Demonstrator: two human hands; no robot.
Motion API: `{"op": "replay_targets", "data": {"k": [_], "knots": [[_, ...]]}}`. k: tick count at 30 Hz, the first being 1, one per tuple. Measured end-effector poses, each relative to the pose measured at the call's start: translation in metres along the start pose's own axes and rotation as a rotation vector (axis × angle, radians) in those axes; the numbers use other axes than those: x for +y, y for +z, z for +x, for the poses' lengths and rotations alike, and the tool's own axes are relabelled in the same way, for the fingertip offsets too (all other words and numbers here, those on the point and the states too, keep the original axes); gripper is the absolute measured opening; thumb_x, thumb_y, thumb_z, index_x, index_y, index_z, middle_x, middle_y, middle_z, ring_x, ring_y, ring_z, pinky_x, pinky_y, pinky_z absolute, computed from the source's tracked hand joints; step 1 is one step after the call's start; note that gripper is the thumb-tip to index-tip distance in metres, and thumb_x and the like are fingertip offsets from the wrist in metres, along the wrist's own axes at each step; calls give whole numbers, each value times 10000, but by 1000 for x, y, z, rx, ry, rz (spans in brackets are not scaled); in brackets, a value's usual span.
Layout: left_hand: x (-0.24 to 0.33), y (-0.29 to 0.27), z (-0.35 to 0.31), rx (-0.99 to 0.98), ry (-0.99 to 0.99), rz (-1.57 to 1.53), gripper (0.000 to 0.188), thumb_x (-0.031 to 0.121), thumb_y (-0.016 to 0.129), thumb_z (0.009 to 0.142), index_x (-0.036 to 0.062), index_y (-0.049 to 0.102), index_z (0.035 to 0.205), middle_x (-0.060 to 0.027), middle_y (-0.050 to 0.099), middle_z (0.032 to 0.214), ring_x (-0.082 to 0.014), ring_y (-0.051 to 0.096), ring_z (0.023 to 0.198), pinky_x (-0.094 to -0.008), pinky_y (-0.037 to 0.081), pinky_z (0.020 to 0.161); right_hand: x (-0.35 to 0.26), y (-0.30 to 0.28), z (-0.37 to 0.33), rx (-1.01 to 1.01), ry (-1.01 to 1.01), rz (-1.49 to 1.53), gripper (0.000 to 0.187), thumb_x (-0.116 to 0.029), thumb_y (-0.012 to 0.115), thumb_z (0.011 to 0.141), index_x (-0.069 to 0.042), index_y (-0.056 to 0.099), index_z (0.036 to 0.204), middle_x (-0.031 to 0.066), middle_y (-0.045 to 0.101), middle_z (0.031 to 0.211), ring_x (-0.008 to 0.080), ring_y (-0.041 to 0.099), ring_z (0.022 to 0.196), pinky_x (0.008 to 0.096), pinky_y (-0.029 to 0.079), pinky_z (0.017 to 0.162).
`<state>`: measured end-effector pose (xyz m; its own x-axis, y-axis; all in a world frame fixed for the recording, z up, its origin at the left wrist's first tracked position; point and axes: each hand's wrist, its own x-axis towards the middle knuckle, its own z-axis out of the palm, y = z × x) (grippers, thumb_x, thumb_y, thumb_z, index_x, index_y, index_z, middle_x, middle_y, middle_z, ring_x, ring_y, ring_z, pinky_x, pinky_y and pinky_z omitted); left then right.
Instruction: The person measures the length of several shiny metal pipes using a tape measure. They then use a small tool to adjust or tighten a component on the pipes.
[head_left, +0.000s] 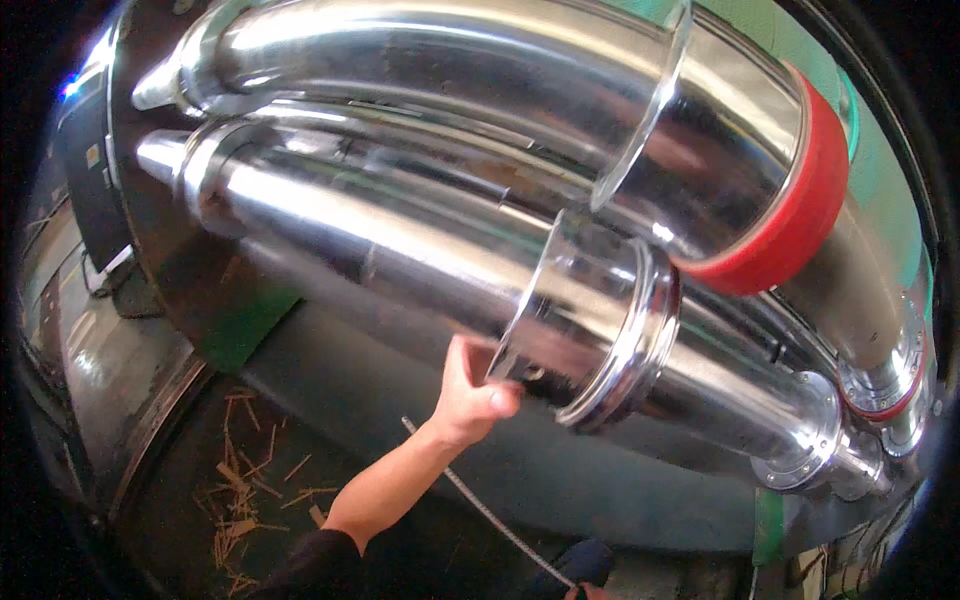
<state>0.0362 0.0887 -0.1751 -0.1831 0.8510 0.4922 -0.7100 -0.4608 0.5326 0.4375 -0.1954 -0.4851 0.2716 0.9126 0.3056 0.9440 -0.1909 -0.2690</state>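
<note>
A long shiny metal cylinder (400,230) runs slantwise across the view, narrowing to a stub at its far left end. Around it sits a wider polished collar (590,300) with a thick ringed edge. My left hand (475,395) is closed on the collar's left rim, thumb on the near side; its other fingers are partly hidden. Only a sliver of my right hand (590,592) shows at the lower edge, where a thin ribbed rod (490,515) meets it. It appears to grip the rod's lower end, though most fingers are out of view.
Beyond lies a second, larger cylinder (430,60) bearing a wide collar (720,150) and a red band (815,190). Scattered wood-coloured strips (240,510) litter the floor at lower left. A dark shoe (588,562) shows below. A dark cabinet (90,180) stands at far left.
</note>
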Motion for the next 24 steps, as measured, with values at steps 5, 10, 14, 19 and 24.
{"op": "replay_targets", "data": {"k": [5, 10, 14, 19, 24], "knots": [[-2, -2, 8, -215, -47, -149, 994, 421, 991, 609, -92, 543, 1333, -210, 708, 1175, -299, 684, 1108, -432, 524, 988, -51, 12, -15, 112, 37, -4, 265, -324, 752, 912, -107, 788, 1059, 169, 715, 1100, 405, 657, 1016, 549, 551, 941], [-25, -25, 12, -327, 142, -104, 1055, 377, 1003, 609, -94, 475, 1391, -233, 688, 1209, -329, 681, 1114, -458, 524, 980, -57, 20, -20, 118, 83, 38, 297, -352, 742, 921, -112, 789, 1088, 178, 706, 1147, 427, 645, 1061, 578, 529, 997], [-54, -52, 4, -418, 262, -47, 1116, 410, 995, 641, -68, 400, 1455, -234, 690, 1202, -325, 679, 1114, -459, 522, 978, -56, 25, -25, 108, 124, -72, 306, -360, 716, 947, -116, 787, 1116, 189, 701, 1156, 424, 636, 1089, 605, 512, 1023], [-56, -56, -16, -318, 222, 18, 1210, 520, 958, 673, 2, 284, 1535, -228, 643, 1277, -328, 656, 1142, -471, 501, 1011, -49, 26, -21, 51, 95, -72, 270, -326, 712, 955, -113, 786, 1104, 185, 699, 1151, 418, 638, 1077, 585, 541, 975], [-66, -60, -14, -348, 286, -9, 1270, 559, 949, 660, 16, 234, 1558, -191, 568, 1369, -289, 580, 1241, -464, 461, 1054, -64, 13, -3, 7, 83, -42, 221, -279, 752, 925, -121, 784, 1076, 152, 703, 1099, 405, 642, 1038, 555, 575, 894]]}}
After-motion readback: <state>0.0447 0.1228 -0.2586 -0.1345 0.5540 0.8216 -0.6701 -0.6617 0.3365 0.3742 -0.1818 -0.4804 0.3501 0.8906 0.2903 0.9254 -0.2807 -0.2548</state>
